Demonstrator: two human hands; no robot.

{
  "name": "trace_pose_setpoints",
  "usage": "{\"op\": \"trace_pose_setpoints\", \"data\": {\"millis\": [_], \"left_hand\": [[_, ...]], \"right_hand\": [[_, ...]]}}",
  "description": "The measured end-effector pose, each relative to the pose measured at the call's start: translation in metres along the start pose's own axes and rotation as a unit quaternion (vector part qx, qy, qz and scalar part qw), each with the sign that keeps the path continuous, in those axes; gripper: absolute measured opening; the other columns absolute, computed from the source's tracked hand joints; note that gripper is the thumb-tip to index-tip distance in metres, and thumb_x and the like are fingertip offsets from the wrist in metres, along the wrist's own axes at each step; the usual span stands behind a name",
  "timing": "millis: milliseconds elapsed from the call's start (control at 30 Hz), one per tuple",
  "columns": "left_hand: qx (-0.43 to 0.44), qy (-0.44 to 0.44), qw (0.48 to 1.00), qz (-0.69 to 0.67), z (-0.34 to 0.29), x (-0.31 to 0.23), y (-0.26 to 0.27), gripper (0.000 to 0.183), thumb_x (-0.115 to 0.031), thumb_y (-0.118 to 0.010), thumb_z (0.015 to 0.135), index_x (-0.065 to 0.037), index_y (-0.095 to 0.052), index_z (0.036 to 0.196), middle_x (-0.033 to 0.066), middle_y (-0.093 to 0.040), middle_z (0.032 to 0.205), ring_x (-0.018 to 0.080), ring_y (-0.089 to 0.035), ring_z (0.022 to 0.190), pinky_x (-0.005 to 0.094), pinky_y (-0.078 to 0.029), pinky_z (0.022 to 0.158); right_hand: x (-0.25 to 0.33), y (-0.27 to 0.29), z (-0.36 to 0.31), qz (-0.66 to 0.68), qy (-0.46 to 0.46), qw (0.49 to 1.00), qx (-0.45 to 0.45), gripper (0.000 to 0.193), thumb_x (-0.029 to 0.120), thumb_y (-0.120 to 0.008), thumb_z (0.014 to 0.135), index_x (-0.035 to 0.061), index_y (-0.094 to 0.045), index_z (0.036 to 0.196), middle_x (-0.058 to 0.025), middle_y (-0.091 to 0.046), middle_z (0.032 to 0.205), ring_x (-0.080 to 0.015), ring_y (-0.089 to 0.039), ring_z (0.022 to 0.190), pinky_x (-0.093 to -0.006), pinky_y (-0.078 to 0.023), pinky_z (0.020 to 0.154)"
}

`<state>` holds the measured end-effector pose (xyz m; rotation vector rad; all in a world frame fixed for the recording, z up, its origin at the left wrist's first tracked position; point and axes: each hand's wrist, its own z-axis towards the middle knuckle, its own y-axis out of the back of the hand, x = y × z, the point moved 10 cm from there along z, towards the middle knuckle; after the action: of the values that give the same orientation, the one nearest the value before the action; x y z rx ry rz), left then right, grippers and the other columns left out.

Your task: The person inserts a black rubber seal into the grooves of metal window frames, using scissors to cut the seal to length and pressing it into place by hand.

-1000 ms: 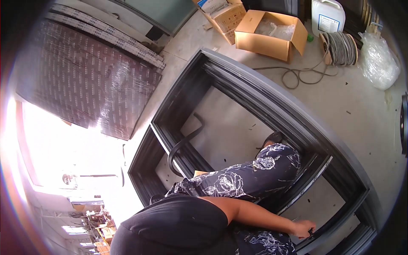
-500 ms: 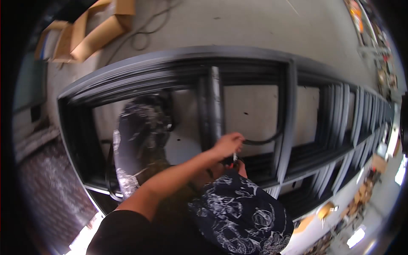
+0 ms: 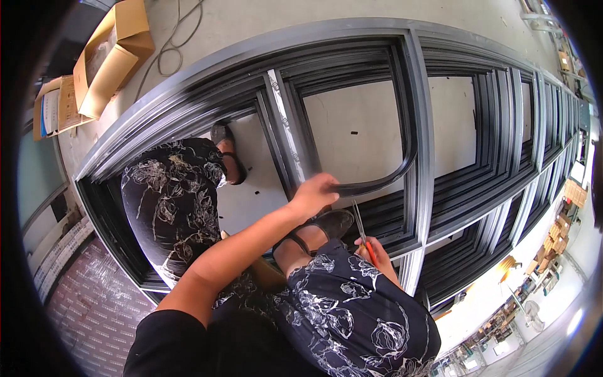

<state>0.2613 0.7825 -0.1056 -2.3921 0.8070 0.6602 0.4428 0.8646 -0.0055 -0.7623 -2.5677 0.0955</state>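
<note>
My left hand [image 3: 316,193] is closed around the end of a black rubber seal strip [image 3: 377,186]. From there the strip bends right and runs up along the inner edge of a dark grey metal frame [image 3: 422,151]. Lower right of it, beside my knee, my right hand [image 3: 377,256] grips scissors [image 3: 362,227] with red-orange handles. Their slim blades point up toward the strip, a little apart from it. Part of the right hand is hidden behind the patterned trouser leg.
Several frames lie stacked around my legs, with a pale-faced crossbar [image 3: 284,119] left of the strip. Opened cardboard boxes [image 3: 119,53] and a loose cable [image 3: 169,50] are on the floor at far left. A wrapped brown stack [image 3: 94,308] stands at lower left.
The scissors have moved from just below my left hand down and to the right, away from the strip. My left hand has shifted left with the strip end. The view has also shifted.
</note>
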Motion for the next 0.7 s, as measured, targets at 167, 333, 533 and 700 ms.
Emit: {"op": "trace_pose_setpoints", "data": {"millis": [167,333,533,700], "left_hand": [[-0.045,-0.046,0.996,0.055,-0.008,0.007,-0.008,0.03,-0.009,-0.074,0.081,-0.003,-0.057,0.105,0.0087,-0.065,0.094,0.0179,-0.063,0.087,0.0322,-0.052,0.08],[-0.063,-0.039,0.993,0.094,-0.023,0.0,-0.021,0.033,-0.009,-0.075,0.08,0.0,-0.053,0.104,0.0104,-0.064,0.09,0.0197,-0.063,0.083,0.0337,-0.052,0.077],[-0.07,-0.042,0.993,0.083,-0.024,0.007,-0.021,0.033,-0.008,-0.076,0.08,-0.001,-0.051,0.1,0.0101,-0.063,0.089,0.019,-0.062,0.083,0.0332,-0.052,0.076],[-0.063,-0.047,0.995,0.063,-0.02,0.013,-0.022,0.032,-0.008,-0.076,0.08,-0.001,-0.051,0.1,0.0096,-0.063,0.089,0.0188,-0.062,0.084,0.0334,-0.051,0.077]], "right_hand": [[0.009,-0.001,0.012,-0.024,-0.022,0.999,-0.028,0.032,0.025,-0.061,0.097,0.0048,-0.052,0.12,0.0009,-0.059,0.079,-0.0024,-0.046,0.057,-0.0176,-0.035,0.05],[0.016,-0.002,0.017,-0.059,-0.046,0.996,-0.044,0.036,0.034,-0.063,0.095,0.005,-0.057,0.115,0.0012,-0.06,0.076,-0.0034,-0.048,0.059,-0.0181,-0.036,0.051],[0.009,0.007,0.022,-0.078,-0.037,0.995,-0.041,0.037,0.038,-0.065,0.093,0.0047,-0.059,0.109,0.0013,-0.058,0.071,-0.0044,-0.048,0.054,-0.0195,-0.037,0.047],[0.013,0.011,0.023,-0.106,-0.052,0.992,-0.046,0.038,0.041,-0.068,0.091,0.0057,-0.061,0.104,0.002,-0.055,0.067,-0.0047,-0.047,0.05,-0.02,-0.035,0.044]]}}
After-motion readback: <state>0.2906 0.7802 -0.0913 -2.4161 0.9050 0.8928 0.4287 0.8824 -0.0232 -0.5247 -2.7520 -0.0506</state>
